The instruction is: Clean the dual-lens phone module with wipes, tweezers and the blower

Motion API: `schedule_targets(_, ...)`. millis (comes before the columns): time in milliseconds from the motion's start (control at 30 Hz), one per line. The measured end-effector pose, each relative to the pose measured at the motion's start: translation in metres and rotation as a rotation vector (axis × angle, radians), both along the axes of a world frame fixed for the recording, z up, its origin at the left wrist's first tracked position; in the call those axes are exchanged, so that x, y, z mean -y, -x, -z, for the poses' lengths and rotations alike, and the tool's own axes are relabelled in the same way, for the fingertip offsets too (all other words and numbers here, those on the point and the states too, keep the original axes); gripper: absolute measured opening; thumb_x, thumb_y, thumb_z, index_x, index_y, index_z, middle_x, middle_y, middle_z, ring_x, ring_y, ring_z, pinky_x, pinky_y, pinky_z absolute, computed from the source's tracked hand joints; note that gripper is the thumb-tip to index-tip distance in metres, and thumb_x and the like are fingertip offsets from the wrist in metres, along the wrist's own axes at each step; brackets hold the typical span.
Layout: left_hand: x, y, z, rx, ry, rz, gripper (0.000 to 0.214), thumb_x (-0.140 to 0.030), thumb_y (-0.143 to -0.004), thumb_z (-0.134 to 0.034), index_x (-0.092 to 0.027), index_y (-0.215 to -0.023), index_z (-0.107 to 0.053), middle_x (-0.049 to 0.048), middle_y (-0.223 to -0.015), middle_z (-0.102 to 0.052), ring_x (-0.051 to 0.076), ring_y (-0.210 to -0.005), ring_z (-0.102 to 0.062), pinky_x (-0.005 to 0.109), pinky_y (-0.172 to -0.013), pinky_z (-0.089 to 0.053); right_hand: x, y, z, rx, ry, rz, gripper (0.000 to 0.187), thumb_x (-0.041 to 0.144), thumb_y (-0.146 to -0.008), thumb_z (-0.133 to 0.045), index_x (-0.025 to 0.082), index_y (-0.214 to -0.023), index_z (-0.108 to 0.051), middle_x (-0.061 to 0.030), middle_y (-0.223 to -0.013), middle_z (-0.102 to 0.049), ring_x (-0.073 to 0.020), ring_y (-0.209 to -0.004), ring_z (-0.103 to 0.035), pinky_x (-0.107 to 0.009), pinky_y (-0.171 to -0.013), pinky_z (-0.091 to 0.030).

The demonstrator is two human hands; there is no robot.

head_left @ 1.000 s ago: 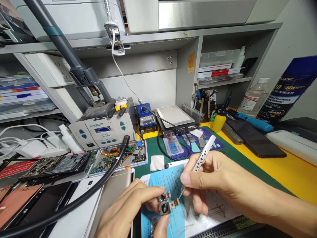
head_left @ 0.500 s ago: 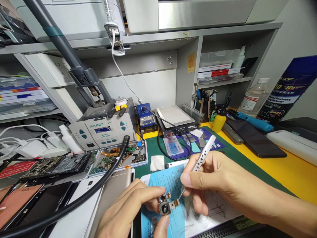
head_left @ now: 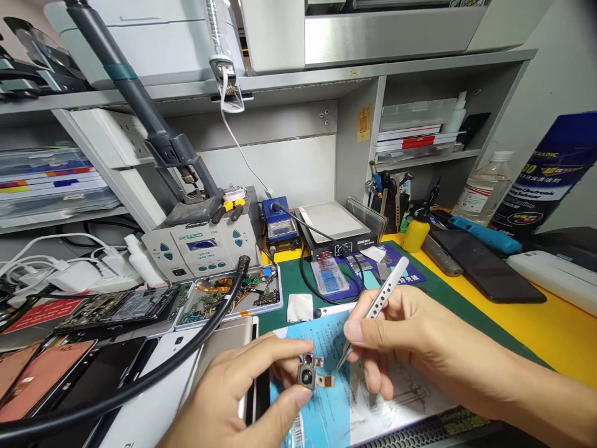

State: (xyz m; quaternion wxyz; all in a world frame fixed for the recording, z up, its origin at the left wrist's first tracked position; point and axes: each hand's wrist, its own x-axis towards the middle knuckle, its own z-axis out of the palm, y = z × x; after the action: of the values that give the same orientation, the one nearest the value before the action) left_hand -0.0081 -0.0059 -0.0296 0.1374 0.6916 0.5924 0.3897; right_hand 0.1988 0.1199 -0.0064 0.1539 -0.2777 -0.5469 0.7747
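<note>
My left hand (head_left: 242, 392) pinches a small camera module (head_left: 308, 374) between thumb and forefinger, its short flex tail pointing right. My right hand (head_left: 410, 339) grips silver tweezers (head_left: 375, 305), whose tip hovers just right of the module's flex, a little apart from it. Both hands hang over a blue printed sheet (head_left: 326, 398) lying on the green mat (head_left: 298, 283).
A black hose (head_left: 186, 345) crosses the left side from a rework station (head_left: 200, 246). A tray of circuit boards (head_left: 233, 295), several opened phones (head_left: 69, 367), a hot plate (head_left: 333, 224), a yellow bottle (head_left: 416, 230), a dark phone (head_left: 485, 267) and a clear bottle (head_left: 482, 186) surround the work area.
The view shifted slightly, so everything sits a bit lower and rightward. The tweezers' tip has come off the module's flex, and my left hand holds the module a little higher.
</note>
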Motion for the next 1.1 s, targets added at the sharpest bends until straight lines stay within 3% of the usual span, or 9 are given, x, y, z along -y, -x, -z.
schedule_targets(100, -0.001, 0.010, -0.013, 0.042, 0.274, 0.042, 0.028, -0.023, -0.081, -0.072, -0.034, -0.107, -0.074, -0.0059, -0.092, -0.077, 0.015, -0.087, -0.072, 0.021, -0.081, -0.056, 0.001, 0.000, -0.002, 0.025, -0.031, -0.020, 0.030, 0.038, -0.079, -0.079, 0.011, -0.072, -0.070, -0.0042, -0.056, -0.068, -0.0122, -0.048, -0.058, -0.026, -0.055, -0.046)
schedule_targets(233, -0.012, 0.024, -0.032, 0.167, 0.494, 0.247, 0.027, -0.028, -0.084, -0.074, -0.031, -0.111, -0.075, -0.0044, -0.093, -0.075, 0.013, -0.087, -0.068, 0.019, -0.081, -0.052, 0.004, 0.000, -0.003, 0.069, -0.051, -0.029, 0.029, 0.037, -0.078, -0.081, 0.011, -0.073, -0.069, -0.0036, -0.055, -0.068, -0.0124, -0.049, -0.059, -0.025, -0.055, -0.045)
schedule_targets(367, -0.036, 0.035, -0.047, 0.172, 0.696, 0.507, 0.035, -0.029, -0.083, -0.076, -0.021, -0.117, -0.074, 0.0019, -0.094, -0.073, 0.014, -0.087, -0.067, 0.019, -0.076, -0.052, 0.009, -0.001, -0.005, 0.073, -0.073, -0.082, 0.028, 0.036, -0.080, -0.080, 0.011, -0.072, -0.068, -0.0037, -0.057, -0.069, -0.0122, -0.050, -0.060, -0.025, -0.055, -0.047)
schedule_targets(600, -0.071, 0.036, -0.057, 0.080, 0.843, 0.737, 0.036, -0.018, -0.079, -0.079, -0.015, -0.115, -0.076, 0.0015, -0.083, -0.077, 0.015, -0.078, -0.069, 0.020, -0.073, -0.053, 0.018, -0.007, -0.008, 0.093, -0.170, -0.148, 0.017, 0.029, -0.077, -0.083, 0.016, -0.080, -0.074, -0.0025, -0.063, -0.073, -0.0152, -0.057, -0.065, -0.026, -0.058, -0.055)
schedule_targets(900, -0.082, 0.037, -0.059, 0.046, 0.885, 0.806, 0.033, -0.014, -0.079, -0.077, -0.017, -0.111, -0.078, 0.0023, -0.081, -0.078, 0.018, -0.079, -0.070, 0.023, -0.071, -0.055, 0.024, -0.007, 0.011, 0.212, -0.342, -0.140, 0.008, 0.023, -0.070, -0.088, 0.023, -0.076, -0.082, -0.0006, -0.064, -0.073, -0.0125, -0.055, -0.062, -0.016, -0.049, -0.052)
schedule_targets(1100, -0.084, 0.041, -0.057, 0.094, 0.912, 0.820, 0.031, -0.012, -0.080, -0.076, -0.019, -0.110, -0.078, 0.0014, -0.082, -0.077, 0.018, -0.083, -0.071, 0.024, -0.075, -0.057, 0.023, -0.003, 0.015, 0.176, -0.460, -0.123, 0.007, 0.026, -0.073, -0.085, 0.028, -0.079, -0.084, -0.0025, -0.072, -0.077, -0.0135, -0.053, -0.064, -0.017, -0.046, -0.053)
